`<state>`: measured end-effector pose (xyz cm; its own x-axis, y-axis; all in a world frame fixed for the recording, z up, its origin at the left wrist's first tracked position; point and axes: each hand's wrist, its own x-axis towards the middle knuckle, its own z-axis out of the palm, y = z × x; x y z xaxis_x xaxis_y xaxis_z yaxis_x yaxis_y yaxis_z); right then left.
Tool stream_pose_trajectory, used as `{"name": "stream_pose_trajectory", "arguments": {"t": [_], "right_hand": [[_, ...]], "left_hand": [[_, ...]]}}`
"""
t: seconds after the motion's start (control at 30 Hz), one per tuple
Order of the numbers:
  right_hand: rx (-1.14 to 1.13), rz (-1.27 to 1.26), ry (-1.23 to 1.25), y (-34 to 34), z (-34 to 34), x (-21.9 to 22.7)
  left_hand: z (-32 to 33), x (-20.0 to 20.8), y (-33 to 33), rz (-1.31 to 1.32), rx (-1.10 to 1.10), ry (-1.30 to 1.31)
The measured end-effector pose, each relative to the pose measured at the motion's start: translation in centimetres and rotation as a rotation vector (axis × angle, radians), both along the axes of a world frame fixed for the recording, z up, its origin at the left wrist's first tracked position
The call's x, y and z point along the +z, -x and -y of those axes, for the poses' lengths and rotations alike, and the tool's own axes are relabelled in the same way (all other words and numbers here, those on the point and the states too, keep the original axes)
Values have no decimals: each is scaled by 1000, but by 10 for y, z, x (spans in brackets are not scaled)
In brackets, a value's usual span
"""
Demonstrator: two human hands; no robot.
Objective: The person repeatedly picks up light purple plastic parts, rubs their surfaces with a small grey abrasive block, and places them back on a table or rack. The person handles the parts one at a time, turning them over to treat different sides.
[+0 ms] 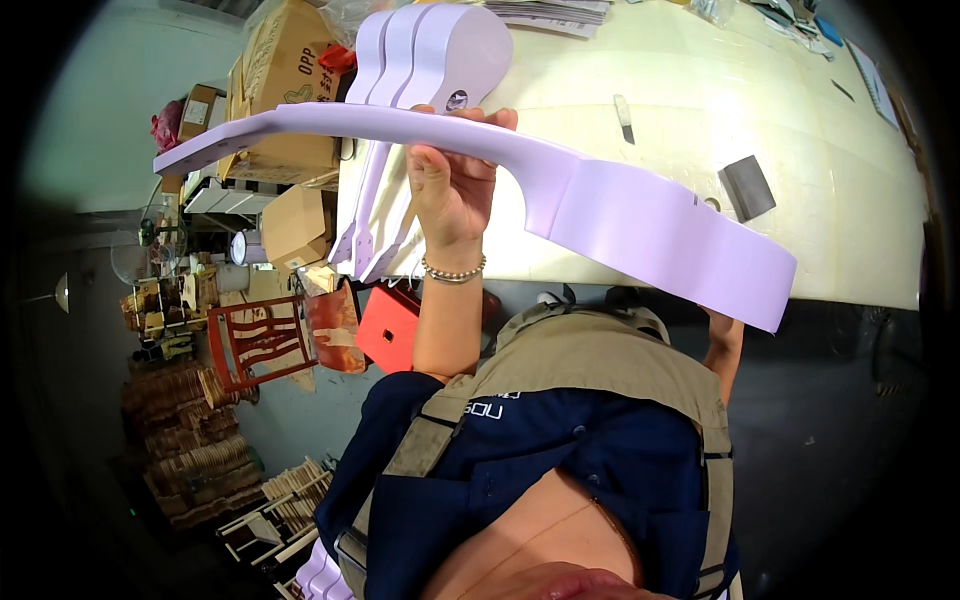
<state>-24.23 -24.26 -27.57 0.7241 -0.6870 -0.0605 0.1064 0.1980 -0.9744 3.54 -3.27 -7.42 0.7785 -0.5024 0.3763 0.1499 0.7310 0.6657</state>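
Note:
A lavender, unstrung ukulele is held crosswise over the table edge, seen from its side. Its neck and headstock point left and its body lies to the right. My left hand is closed around the neck, thumb in front and fingertips showing over the far edge. My right hand comes up behind the body at the right. The body hides most of that hand; what seems a fingertip shows at the top edge. Just beyond my left hand, several matching lavender ukuleles lie lined up on the table, necks toward me.
On the pale table lie a grey block, a small blade-like tool and a stack of papers. Cardboard boxes stand to the left. A red stool and a red wooden chair are lower left.

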Motion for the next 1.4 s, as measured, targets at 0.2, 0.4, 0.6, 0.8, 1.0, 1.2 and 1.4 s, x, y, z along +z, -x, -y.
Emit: {"name": "stream_pose_trajectory", "arguments": {"t": [0.2, 0.4, 0.6, 0.8, 1.0, 1.2, 1.4], "right_hand": [[30, 34, 29, 1, 5, -19], [85, 131, 17, 4, 8, -55], [160, -49, 48, 6, 15, -39], [180, 355, -406, -13, 5, 5], [71, 343, -493, -29, -4, 38], [-46, 293, -626, -35, -21, 63], [-16, 291, -616, -35, -21, 57]], "left_hand": [[-1, -1, 9, 49, 100, -89], [9, -6, 18, 78, -9, -73], [9, -6, 25, 68, -48, -74], [10, 3, 31, 172, 329, -236], [4, 0, 36, 234, 290, -313], [1, 2, 42, 268, 316, -350], [0, 3, 43, 281, 329, -357]]}}
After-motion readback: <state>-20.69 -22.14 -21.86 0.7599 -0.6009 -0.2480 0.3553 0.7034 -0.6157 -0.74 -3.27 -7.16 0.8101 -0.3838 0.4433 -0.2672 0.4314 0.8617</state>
